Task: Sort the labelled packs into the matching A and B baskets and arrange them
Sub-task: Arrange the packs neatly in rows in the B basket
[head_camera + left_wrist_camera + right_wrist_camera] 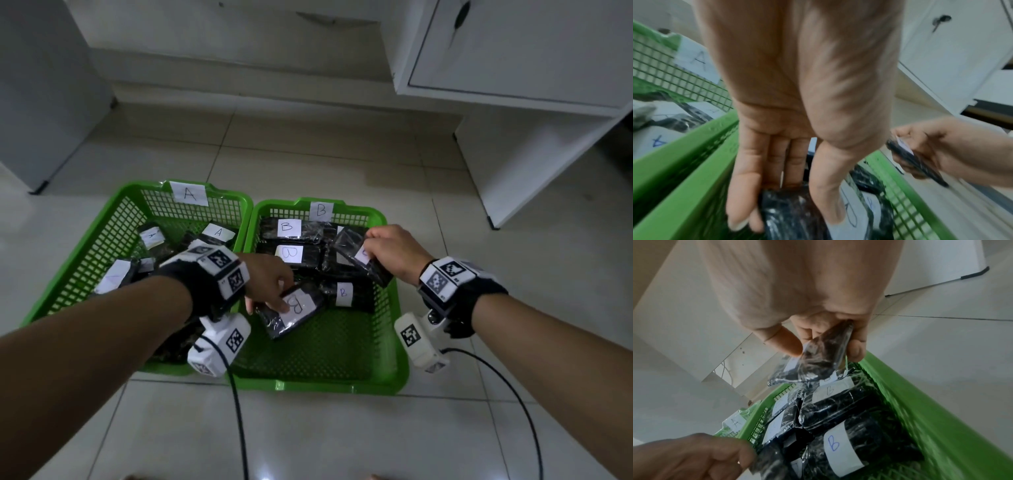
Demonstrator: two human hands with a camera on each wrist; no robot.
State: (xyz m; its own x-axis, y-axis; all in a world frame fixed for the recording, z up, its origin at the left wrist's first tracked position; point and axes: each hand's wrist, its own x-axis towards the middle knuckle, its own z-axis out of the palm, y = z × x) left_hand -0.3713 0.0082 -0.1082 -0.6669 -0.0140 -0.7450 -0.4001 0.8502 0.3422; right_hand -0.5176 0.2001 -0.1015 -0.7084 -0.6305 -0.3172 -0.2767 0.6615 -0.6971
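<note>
Two green mesh baskets stand side by side on the floor: basket A [126, 195] on the left, basket B [318, 385] on the right. Both hold black plastic-wrapped packs with white labels. My left hand [274, 301] reaches across into basket B and grips a tilted pack labelled B [294, 313] between thumb and fingers; the left wrist view shows this grip [789, 217] on the pack [797, 230]. My right hand [371, 246] pinches another black pack [356, 255] by its end above the basket's far right side. Its label is partly hidden; the pack [818, 366] hangs from the fingertips.
Several B packs [291, 228] lie along basket B's far half; its near half is bare mesh. Basket A holds several A packs [219, 233]. White cabinets [513, 51] stand behind and to the right on the tiled floor. Camera cables [239, 428] trail toward me.
</note>
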